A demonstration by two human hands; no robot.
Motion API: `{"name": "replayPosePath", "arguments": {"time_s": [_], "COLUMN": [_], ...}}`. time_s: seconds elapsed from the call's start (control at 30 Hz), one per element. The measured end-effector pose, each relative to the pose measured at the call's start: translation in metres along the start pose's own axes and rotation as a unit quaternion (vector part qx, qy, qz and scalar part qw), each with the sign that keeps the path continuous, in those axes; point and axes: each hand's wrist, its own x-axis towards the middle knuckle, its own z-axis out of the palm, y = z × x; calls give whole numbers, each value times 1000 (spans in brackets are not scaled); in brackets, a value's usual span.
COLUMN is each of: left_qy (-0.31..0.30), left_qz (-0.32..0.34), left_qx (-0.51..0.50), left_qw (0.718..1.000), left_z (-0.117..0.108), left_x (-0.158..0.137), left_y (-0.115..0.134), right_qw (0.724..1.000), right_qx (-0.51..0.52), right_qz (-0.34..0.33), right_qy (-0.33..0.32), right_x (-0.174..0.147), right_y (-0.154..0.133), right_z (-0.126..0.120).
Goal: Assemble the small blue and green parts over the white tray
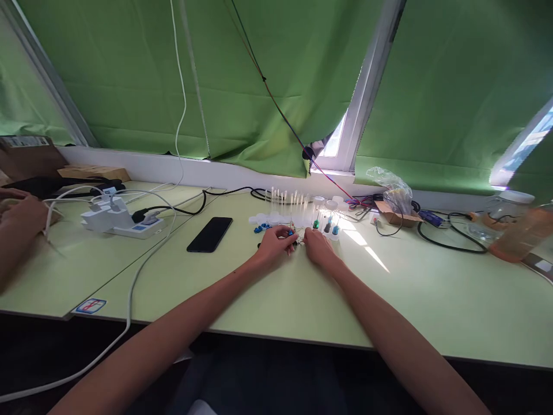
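Note:
My left hand is closed in a pinch on a small blue piece with a thin stem rising from it. Just to its right, my right hand has its fingers pressed together low over the table; what they hold is too small to make out. Behind both hands stands a row of clear thin tubes. Small blue caps lie left of my left hand. Beyond my right hand are upright needle-like pieces with a green hub, a dark hub and a blue hub.
A black phone lies on the left, near a white power strip with cables. At far left is another person's hand. An open cardboard box, black cables and an orange-tinted bottle sit to the right.

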Motion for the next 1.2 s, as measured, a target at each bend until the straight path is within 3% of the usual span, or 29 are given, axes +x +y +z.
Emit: {"name": "replayPosePath", "arguments": {"time_s": [0.77, 1.2], "left_qy": [-43, -68], "left_qz": [1, -33], "left_qx": [-46, -166], "left_qw": [998, 983], "left_z": [-1, -2], "left_x": [3, 7], "left_y": [-5, -8], "right_qw": [975, 905], "right_qx": [188, 368], "right_qz": [-29, -6], "right_qy": [114, 214], "right_x": [10, 4], "right_y": [4, -9], "right_z": [8, -5]}}
